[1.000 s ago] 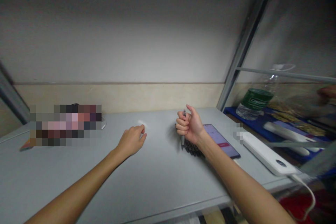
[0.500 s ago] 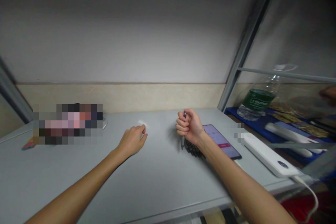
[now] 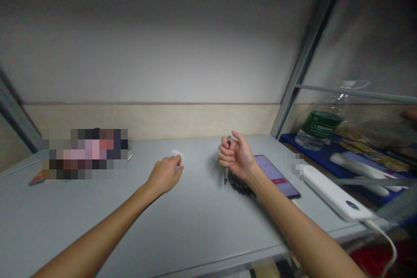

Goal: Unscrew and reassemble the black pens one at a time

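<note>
In my right hand (image 3: 236,156) a dark pen (image 3: 226,177) stands nearly upright, its tip pointing down just over the desk. My fingers are wrapped round it, and the thumb is lifted off its top end. Under and beside that wrist lies a row of several black pens (image 3: 240,186), partly hidden by the hand. A phone (image 3: 276,178) with its screen lit lies just right of them. My left hand (image 3: 165,173) rests palm down on the grey desk (image 3: 182,230), fingers loosely bent and thumb apart, holding nothing.
A white power strip or charger (image 3: 335,195) with a cable lies along the desk's right edge. Beyond the metal frame post (image 3: 295,78) stands a water bottle (image 3: 321,128) on a blue surface. A blurred-out pile (image 3: 87,152) sits at the back left. Part of a hand shows at the far right.
My right thumb has risen from the top end of the pen, while the other fingers keep their hold. The left hand has stayed in place.
</note>
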`<state>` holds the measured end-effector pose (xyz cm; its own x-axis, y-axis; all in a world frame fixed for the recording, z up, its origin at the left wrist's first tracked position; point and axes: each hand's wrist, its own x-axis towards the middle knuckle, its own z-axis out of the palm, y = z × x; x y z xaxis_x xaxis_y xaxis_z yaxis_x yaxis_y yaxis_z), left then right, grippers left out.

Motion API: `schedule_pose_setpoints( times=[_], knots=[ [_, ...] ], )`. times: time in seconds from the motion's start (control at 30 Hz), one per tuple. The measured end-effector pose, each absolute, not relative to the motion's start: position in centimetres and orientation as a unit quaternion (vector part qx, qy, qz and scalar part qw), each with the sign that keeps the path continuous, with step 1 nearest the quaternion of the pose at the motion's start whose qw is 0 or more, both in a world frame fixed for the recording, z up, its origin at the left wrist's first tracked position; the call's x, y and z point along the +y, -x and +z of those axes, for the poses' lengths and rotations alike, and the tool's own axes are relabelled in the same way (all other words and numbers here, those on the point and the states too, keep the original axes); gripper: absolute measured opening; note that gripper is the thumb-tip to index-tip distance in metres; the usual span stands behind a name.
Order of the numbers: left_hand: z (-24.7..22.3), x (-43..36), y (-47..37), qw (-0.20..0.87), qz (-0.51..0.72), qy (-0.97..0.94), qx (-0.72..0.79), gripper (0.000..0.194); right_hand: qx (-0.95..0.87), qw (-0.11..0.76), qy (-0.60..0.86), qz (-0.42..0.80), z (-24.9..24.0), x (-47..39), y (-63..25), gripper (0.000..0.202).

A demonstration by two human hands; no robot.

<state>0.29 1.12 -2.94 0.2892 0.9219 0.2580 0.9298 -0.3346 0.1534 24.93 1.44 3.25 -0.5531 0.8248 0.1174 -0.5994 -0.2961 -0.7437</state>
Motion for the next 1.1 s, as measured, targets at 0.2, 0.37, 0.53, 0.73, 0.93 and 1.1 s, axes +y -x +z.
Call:
schedule_pose_setpoints(
  times=[0.2,0.37,0.53,0.73,0.93,1.1],
  knots=[
    [-2.9,1.1,-0.4,0.012,-0.144,0.799,-0.583,0.017,-0.361,0.464,0.186,0.787,2.8,1.6,-24.3,0.026],
    [-2.9,1.1,-0.4,0.011,-0.146,0.799,-0.582,0.017,-0.336,0.485,0.212,0.779,2.5,1.7,-24.5,0.032],
    [-3.1,1.2,-0.2,0.012,-0.151,0.804,-0.575,0.017,-0.338,0.475,0.184,0.792,3.0,1.6,-25.1,0.044],
    [-3.2,1.2,-0.2,0.015,-0.153,0.806,-0.571,0.017,-0.353,0.458,0.171,0.797,2.9,1.8,-25.1,0.042],
    [-3.1,1.1,-0.3,0.018,-0.144,0.804,-0.576,0.017,-0.399,0.482,0.289,0.724,1.7,2.2,-23.7,0.02],
    [-3.3,1.3,-0.2,0.027,-0.142,0.806,-0.574,0.016,-0.687,0.384,0.473,0.395,0.1,1.8,-22.8,0.021]
  ],
)
